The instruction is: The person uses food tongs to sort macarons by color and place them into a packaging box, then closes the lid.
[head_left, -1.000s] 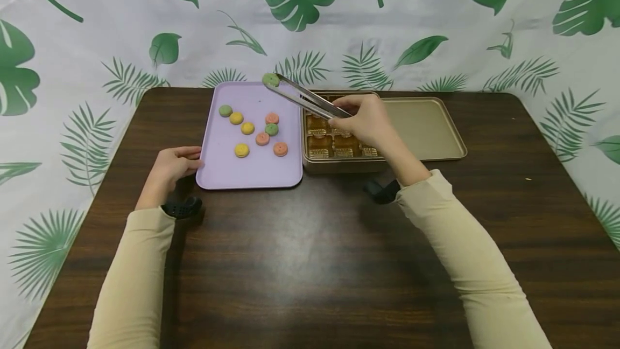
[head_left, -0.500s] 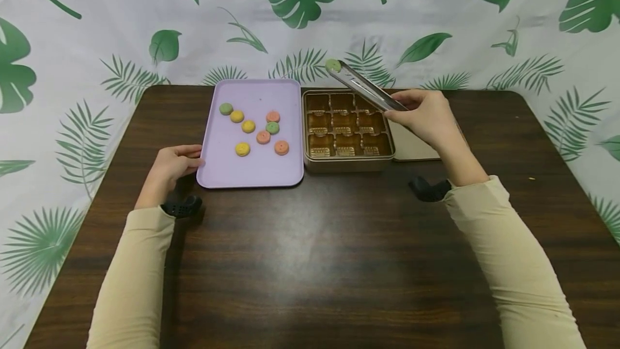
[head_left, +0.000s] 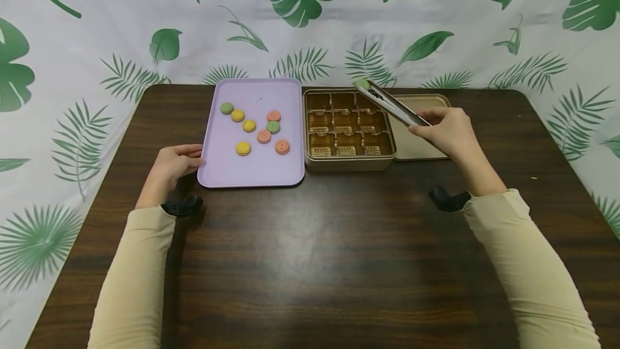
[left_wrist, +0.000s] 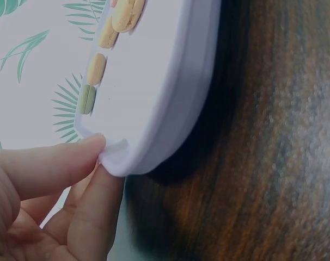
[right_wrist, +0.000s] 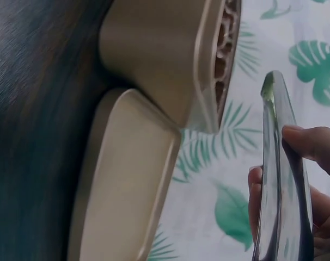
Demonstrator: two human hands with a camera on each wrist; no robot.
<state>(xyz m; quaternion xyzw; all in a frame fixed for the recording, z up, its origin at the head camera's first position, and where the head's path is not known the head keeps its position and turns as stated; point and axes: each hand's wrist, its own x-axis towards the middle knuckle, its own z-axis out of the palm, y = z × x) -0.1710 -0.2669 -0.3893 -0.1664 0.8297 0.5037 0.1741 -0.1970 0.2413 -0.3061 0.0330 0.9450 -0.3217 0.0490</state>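
My right hand (head_left: 448,129) grips metal tongs (head_left: 394,105), whose tips pinch a green macaron (head_left: 361,84). The macaron hangs above the back right of a gold tin (head_left: 351,163) with a brown divided insert. In the right wrist view, thumb and fingers hold the tongs (right_wrist: 279,179) from both sides. At the lilac tray's (head_left: 252,174) left edge, my left hand (head_left: 171,168) pinches the rim between thumb and fingers, as the left wrist view shows at the tray's corner (left_wrist: 118,157). Several yellow, pink and green macarons (head_left: 263,136) lie scattered on the tray.
A flat gold lid (head_left: 416,147) lies to the right of the tin, partly behind the right hand. Tray, tin and lid stand side by side on a dark wooden table (head_left: 310,257). A leaf-print cloth (head_left: 203,9) hangs behind the table.
My right hand has carried the tongs and green macaron rightward from above the tray to over the tin's back right, lowering lately. The left hand has stayed at the tray's edge.
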